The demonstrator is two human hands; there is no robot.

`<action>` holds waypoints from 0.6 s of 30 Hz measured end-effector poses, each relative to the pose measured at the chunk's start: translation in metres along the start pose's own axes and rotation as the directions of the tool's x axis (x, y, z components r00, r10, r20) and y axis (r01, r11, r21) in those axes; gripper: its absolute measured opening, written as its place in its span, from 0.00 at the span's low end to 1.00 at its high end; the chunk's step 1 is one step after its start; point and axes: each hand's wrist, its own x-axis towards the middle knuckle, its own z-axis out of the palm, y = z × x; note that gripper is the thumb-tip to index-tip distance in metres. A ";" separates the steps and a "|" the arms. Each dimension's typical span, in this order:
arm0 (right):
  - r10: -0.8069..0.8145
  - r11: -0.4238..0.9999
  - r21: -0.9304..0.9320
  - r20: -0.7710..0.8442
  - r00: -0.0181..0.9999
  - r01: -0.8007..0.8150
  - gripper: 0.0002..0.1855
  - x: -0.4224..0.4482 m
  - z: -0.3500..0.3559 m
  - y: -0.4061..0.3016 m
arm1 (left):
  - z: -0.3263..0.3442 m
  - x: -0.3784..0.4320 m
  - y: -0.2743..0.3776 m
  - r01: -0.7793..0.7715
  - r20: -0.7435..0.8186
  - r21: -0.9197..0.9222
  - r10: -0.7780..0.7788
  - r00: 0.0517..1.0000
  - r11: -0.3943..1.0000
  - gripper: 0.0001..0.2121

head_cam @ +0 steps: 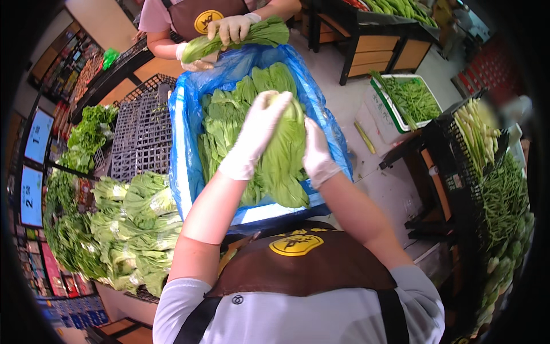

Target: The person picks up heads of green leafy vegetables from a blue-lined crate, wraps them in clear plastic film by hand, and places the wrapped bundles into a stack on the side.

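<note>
My left hand (pixel 261 131), in a pale thin glove, is closed around the stem end of a leafy green bunch (pixel 281 159). The bunch hangs with its leaves towards me, above a crate lined with blue plastic (pixel 328 129). Against the right side of that bunch is my gloved right hand (pixel 317 150); its fingertips are partly hidden, so its grip is unclear. More leafy green heads (pixel 225 116) lie in the crate under and beyond my hands.
Across the crate, a co-worker's gloved hands (pixel 232 30) hold another leafy bunch (pixel 258 36). Black plastic crates (pixel 142 133) and piled greens (pixel 137 223) stand on the left. To the right are a white foam box (pixel 389 103) of green stalks and a vegetable stand (pixel 468 193).
</note>
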 end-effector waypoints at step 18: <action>-0.355 0.859 -0.277 0.283 0.891 0.431 0.11 -0.032 0.038 -0.063 | -0.049 -0.084 -0.021 0.276 0.223 -0.590 -0.176 0.959 0.759 0.29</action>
